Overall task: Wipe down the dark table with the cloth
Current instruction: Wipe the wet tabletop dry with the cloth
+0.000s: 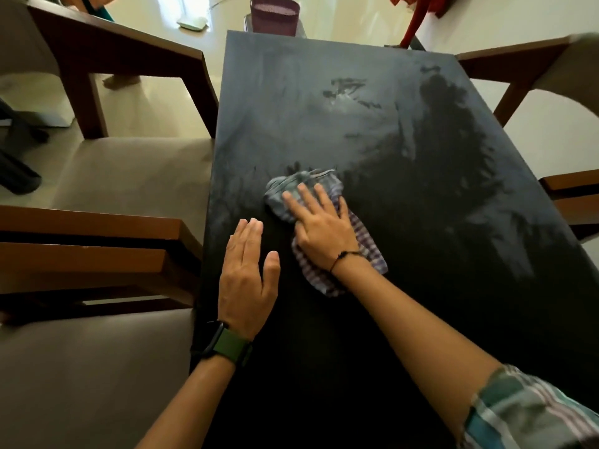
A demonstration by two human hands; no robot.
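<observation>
The dark table (pixel 437 222) fills the middle of the view, with grey dusty streaks over its far half and darker patches on the right and near side. A blue-and-white checked cloth (pixel 369 251) lies crumpled on it, left of centre. My right hand (pixel 321 228) presses flat on top of the cloth, fingers spread and pointing away from me. My left hand (pixel 248 277) rests flat on the bare table just left of the cloth, fingers together, holding nothing. A green-strapped watch is on my left wrist.
Wooden chairs (pixel 97 176) with grey cushions stand along the left side; more chair arms (pixel 515 64) show at the right edge. A purple basket (pixel 275 14) stands beyond the table's far end, with a red object (pixel 413 24) to its right. The floor is pale.
</observation>
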